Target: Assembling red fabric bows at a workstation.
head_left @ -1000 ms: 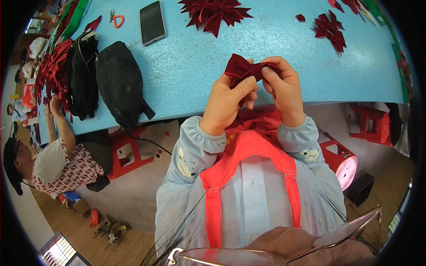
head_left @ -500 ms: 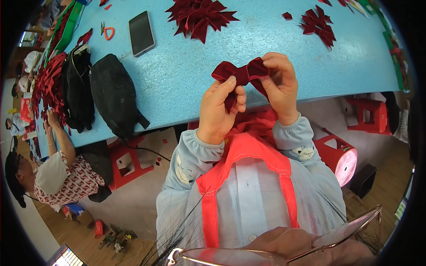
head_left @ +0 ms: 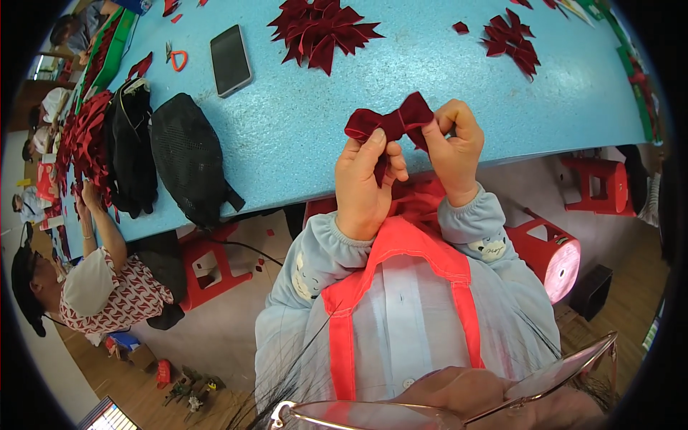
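Observation:
A dark red velvet bow (head_left: 390, 123) is held up over the near edge of the blue table (head_left: 301, 129). My left hand (head_left: 367, 179) pinches it near the knot, with the thumb in front and the fingers curled behind. The thumb of my right hand (head_left: 456, 147) presses on the bow's right loop, and its fingers are bent around that side. One tail hangs behind my left fingers, partly hidden. Farther off lies a heap of similar red bows (head_left: 324, 32), with a smaller bunch (head_left: 511, 41) to its right.
Left of my hands are a black mesh pouch (head_left: 188, 154), a black cloth bag (head_left: 132, 150), a phone (head_left: 231, 61) and small orange-handled snips (head_left: 178, 60). A co-worker (head_left: 107, 279) sits at the left beside a red ribbon pile (head_left: 87, 136). Red stools (head_left: 545, 251) stand below the table.
My left hand has shifted slightly right and down. The bow tilts more, its right side higher, and my right fingers have slid down off the top of its loop.

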`<state>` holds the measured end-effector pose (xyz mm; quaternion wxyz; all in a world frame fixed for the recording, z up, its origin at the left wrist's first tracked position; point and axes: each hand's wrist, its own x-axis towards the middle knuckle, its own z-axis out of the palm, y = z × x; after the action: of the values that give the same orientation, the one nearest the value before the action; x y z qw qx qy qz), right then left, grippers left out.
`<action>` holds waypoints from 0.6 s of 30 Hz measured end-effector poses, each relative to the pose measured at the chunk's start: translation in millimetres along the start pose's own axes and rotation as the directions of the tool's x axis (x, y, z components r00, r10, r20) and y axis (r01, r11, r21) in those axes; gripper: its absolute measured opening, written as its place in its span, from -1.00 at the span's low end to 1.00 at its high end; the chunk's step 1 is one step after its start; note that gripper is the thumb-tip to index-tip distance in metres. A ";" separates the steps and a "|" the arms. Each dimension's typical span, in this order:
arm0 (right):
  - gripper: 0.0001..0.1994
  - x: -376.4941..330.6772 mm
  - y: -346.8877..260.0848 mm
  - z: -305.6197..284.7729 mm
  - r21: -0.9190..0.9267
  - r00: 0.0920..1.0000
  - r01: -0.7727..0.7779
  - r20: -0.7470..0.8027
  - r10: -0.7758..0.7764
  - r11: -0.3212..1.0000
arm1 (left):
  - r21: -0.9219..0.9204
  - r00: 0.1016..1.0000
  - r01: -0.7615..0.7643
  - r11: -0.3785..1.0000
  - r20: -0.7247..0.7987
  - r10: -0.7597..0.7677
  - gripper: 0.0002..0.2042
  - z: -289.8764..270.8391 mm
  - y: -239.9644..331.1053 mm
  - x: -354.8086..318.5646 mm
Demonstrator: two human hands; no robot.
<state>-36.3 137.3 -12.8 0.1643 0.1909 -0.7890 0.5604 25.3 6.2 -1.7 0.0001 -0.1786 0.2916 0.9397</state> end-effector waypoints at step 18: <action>-0.87 2.2 -8.3 11.0 0.499 0.950 -0.305 0.099 0.296 0.811 | 0.124 0.993 -0.070 0.990 0.102 0.057 -0.76 -1.7 11.2 -2.0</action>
<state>-34.7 124.1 -8.4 0.0111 0.1051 -0.6348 0.7654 26.6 -3.8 3.7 -0.0039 -0.1223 0.3562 0.9264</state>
